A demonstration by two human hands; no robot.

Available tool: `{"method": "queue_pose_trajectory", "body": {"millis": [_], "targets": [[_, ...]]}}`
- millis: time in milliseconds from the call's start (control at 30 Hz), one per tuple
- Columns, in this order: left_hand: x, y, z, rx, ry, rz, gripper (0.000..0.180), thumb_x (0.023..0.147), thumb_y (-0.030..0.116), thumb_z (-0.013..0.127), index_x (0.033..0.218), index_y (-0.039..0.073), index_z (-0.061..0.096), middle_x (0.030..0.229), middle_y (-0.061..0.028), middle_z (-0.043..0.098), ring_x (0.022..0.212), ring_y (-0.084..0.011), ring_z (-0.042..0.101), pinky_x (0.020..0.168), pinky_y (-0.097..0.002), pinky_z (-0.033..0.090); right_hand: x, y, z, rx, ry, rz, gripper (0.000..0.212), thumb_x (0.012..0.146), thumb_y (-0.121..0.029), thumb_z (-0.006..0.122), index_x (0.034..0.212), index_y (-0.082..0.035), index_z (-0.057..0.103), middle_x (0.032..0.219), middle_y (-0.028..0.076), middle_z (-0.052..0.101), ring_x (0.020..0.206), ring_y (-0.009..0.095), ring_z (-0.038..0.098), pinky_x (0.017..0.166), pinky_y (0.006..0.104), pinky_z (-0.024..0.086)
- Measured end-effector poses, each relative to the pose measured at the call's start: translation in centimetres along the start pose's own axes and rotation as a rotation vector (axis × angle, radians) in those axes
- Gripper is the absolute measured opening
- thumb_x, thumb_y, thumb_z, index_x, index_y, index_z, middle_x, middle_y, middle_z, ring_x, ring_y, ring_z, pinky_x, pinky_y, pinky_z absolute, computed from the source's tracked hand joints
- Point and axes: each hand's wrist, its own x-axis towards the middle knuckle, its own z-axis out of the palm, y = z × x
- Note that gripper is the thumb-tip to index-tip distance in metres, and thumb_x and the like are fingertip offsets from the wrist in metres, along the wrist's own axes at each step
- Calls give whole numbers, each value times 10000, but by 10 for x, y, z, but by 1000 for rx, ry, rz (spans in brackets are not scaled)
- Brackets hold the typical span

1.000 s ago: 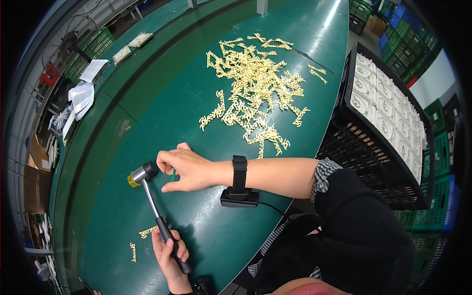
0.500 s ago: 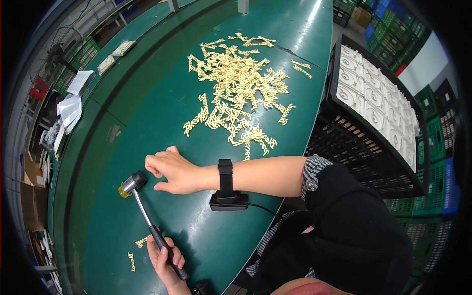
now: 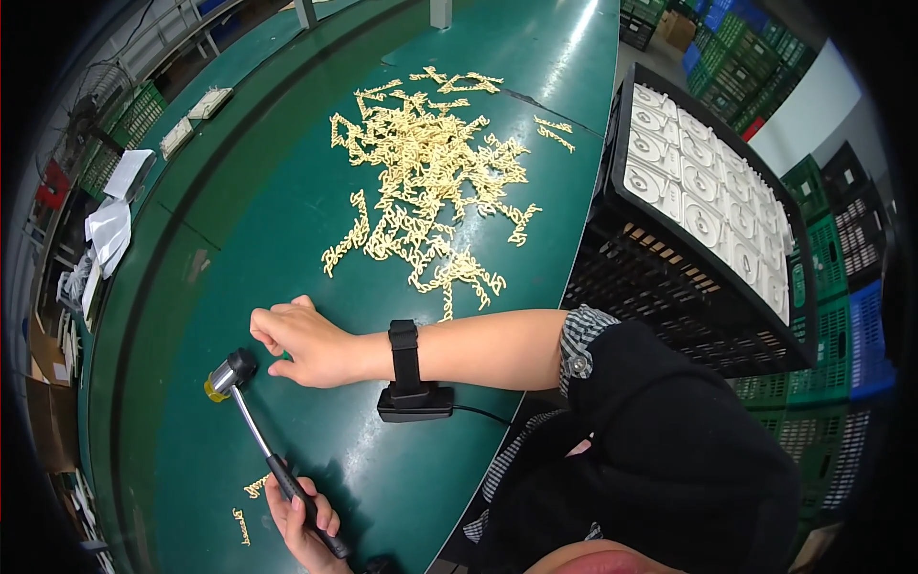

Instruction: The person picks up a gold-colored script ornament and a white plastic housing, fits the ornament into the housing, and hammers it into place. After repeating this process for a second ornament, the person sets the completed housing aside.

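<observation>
Head view: double-faced mallet (image 3: 280, 471) over green desk (image 3: 191, 440), left grip (image 3: 287, 518) wrapped round its handle; right grip (image 3: 314, 347) half-curled near its head, I can't tell whether empty. Careless swing could clip fingers: too close. Cream script cutouts (image 3: 421, 143) beyond.

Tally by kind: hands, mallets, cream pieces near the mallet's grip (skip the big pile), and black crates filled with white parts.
Hands: 2 (left hand, right hand)
Mallet: 1
Cream pieces near the grip: 2
Black crate: 1
Total: 6
</observation>
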Motion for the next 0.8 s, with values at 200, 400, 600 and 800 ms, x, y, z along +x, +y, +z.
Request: {"method": "queue_pose_trajectory", "body": {"millis": [200, 400, 600, 800], "targets": [[-1, 2, 0, 18, 12, 1, 395, 914, 139, 461, 1288, 53, 367, 860, -65, 479, 468, -50, 373, 356, -151, 306, 0, -2, 2, 38, -7, 24, 369, 702, 9, 673, 858, -102, 358, 744, 23, 450, 760, 215, 477, 783, 364, 308], [1, 0, 2, 13, -6, -1, 402, 913, 140, 462, 1292, 54, 360, 862, -67, 477, 464, -50, 373, 352, -152, 307, 0, 5, 1, 5, 34, 50, 337, 716, 29, 633, 862, -95, 357, 737, 29, 441, 750, 216, 469, 775, 358, 314], [1, -1, 1, -15, -12, 1, 404, 911, 136, 461, 1294, 55, 358, 867, -71, 474, 466, -49, 375, 350, -154, 310, 5, 10, -7, 199, 29, 124, 278, 718, 104, 525, 858, -59, 348, 670, 59, 417, 608, 227, 412, 590, 338, 370], [-5, 6, -1, -96, 30, -43, 495, 841, 96, 553, 1295, 113, 355, 877, -116, 505, 445, -91, 397, 342, -186, 309, 5, 8, 9, 228, 110, 89, 169, 777, 77, 464, 892, -39, 420, 692, 82, 463, 641, 154, 465, 584, 290, 428]]}}
